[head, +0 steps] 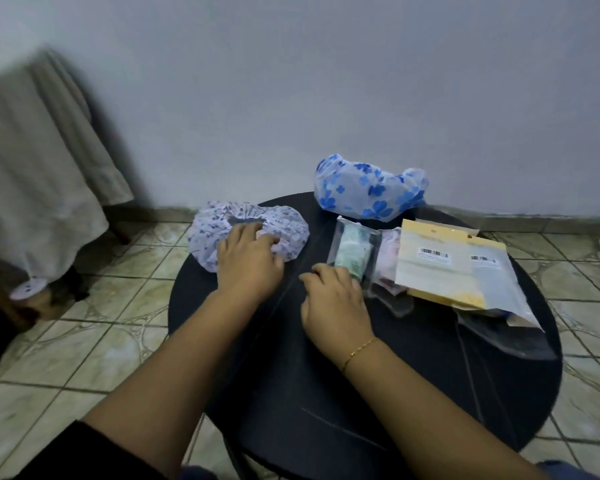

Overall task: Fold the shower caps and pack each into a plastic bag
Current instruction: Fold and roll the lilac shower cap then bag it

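A white shower cap with small purple flowers [222, 233] lies at the far left edge of the round black table [361, 393]. My left hand [248, 259] rests on its near side, fingers curled into the fabric. A blue-flowered shower cap [364, 188] sits crumpled at the back of the table. A clear plastic bag holding a folded green cap [354, 247] lies in the middle; my right hand [333, 299] is at its near end, fingers curled on it. Beside it lies a bag with a pink cap [388, 265].
A stack of flat empty bags with yellow headers and barcodes [454, 271] lies on the right of the table. A cloth-draped piece of furniture [39, 174] stands to the left. Tiled floor surrounds the table, and a plain wall rises close behind it.
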